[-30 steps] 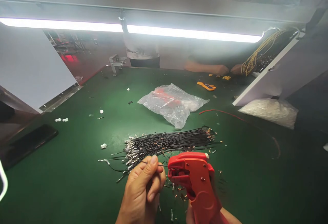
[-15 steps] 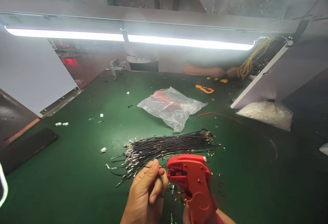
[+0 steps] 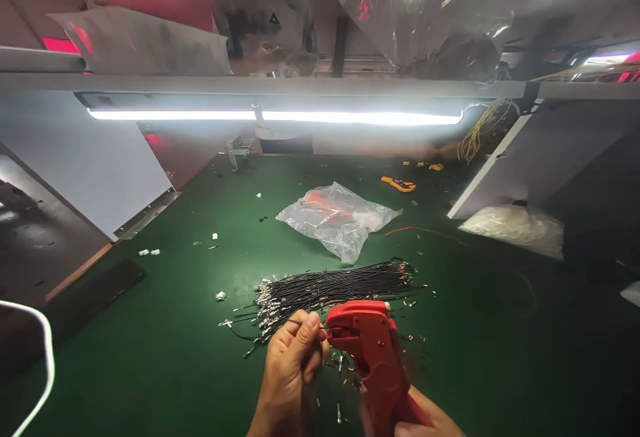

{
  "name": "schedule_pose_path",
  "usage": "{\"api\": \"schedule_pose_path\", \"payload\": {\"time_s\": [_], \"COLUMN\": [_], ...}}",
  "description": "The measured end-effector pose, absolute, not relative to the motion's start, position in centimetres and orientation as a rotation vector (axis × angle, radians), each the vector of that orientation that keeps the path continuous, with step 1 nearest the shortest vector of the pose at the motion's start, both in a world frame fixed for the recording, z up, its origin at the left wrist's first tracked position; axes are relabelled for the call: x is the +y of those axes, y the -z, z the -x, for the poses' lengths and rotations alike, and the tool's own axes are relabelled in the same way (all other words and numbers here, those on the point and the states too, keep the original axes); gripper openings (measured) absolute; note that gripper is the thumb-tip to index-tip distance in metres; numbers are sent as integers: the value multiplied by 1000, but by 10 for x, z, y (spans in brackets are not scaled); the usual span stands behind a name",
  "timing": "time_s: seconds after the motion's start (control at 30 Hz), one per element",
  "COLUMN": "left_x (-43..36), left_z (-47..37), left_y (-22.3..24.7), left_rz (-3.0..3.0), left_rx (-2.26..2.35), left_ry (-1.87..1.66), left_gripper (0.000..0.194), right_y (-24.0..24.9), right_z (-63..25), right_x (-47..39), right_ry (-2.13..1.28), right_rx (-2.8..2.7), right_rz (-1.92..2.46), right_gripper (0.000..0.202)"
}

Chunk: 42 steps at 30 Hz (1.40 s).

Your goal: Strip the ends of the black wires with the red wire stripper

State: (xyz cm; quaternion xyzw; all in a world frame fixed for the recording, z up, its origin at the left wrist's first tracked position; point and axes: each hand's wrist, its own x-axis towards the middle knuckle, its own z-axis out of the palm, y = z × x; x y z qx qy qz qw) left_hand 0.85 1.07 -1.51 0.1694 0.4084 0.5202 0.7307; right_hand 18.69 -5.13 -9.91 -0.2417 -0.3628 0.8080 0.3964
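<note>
Between the thumb and fingers of my left hand [image 3: 295,357] a thin black wire [image 3: 323,327] is pinched. Its right end reaches into the jaws of a red wire stripper [image 3: 377,350]. My right hand [image 3: 434,418] is wrapped round the stripper's handles, mostly hidden behind them. Just beyond both hands lies a bundle of black wires [image 3: 335,285], with silvery terminals at the left ends and bare copper at the right ends. Loose terminals and wire scraps [image 3: 339,413] are scattered under the stripper.
A clear plastic bag [image 3: 340,220] with red and white contents lies behind the bundle. Farther back is a yellow tool [image 3: 399,184]. White connectors [image 3: 220,296] dot the left side. A lit tube lamp [image 3: 360,117] hangs under the shelf. Across the bench stands another person [image 3: 270,30].
My view has tilted up, showing more above the shelf. The wire's end is now inside the stripper's jaws, which look closer together. Both hands keep their holds.
</note>
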Motion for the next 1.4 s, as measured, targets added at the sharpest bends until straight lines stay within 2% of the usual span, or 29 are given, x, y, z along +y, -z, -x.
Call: {"api": "schedule_pose_path", "payload": {"time_s": [0.2,0.47,0.6,0.8,1.17,1.3,1.4], "left_x": [5,8,6,0,3,1,1], "left_z": [-5,-4,-5,-6,-4,-5,-4], "left_y": [2,6,6,5,2,-5,-7], "left_rz": [-426,-523,-631,-703,-556,-502,-469], "left_rx": [915,899,885,894,837,825,828], "left_ry": [-1152,-1174,-1191,-1241,-1210,-1177,-1157], "left_gripper": [53,57,52,41,48,50,49], "right_y": [113,84,73,76,95,94,94], "right_z": [-180,-179,-184,-190,-177,-179,-180], "right_x": [-45,-44,-46,-47,-50,-52,-51], "right_ry": [-2092,-2040,-2053,-2063,-2066,-2061,-2053], "right_rx": [-962,-945,-906,-894,-847,-815,-812], "right_rz": [608,604,638,688,524,474,473], "right_gripper": [46,36,41,37,48,37,38]}}
